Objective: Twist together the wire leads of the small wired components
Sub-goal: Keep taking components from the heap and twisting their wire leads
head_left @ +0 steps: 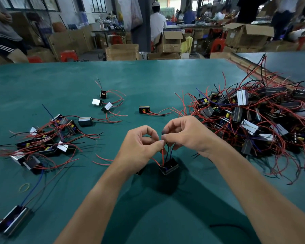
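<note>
A small black component (pixel 168 166) hangs just above the green table (pixel 148 81), suspended by its red, blue and black wire leads (pixel 166 152). My left hand (pixel 139 147) pinches the tops of the leads between thumb and forefinger. My right hand (pixel 185 134) pinches the same lead ends from the right, fingertips meeting those of the left. A second small component (pixel 139 172) peeks out under my left wrist, mostly hidden.
A big heap of wired components (pixel 253 118) fills the right side. A smaller pile (pixel 44 143) lies at the left, with a few loose ones (pixel 104 104) and one single (pixel 144 109) beyond my hands. A longer module (pixel 11 221) and a rubber band (pixel 24 187) sit front left.
</note>
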